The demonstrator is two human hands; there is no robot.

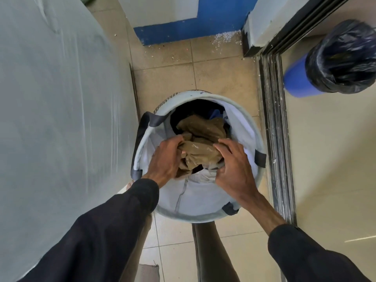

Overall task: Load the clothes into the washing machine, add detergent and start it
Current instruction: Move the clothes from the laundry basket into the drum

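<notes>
No legible text or labels anywhere.

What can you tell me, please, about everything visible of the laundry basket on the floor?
The laundry basket is a round, soft-sided fabric tub, pale blue with a whitish lining and dark strap handles. It stands upright on the beige tiles, between a plastic-covered surface and a sliding-door track. It holds crumpled clothes, with an olive-brown garment on top. The left hand and right hand reach inside, fingers gripping that garment.

Both hands, left hand point(165, 157) and right hand point(236, 169), grip a brown garment point(200, 143) inside the laundry basket point(205, 208).
</notes>
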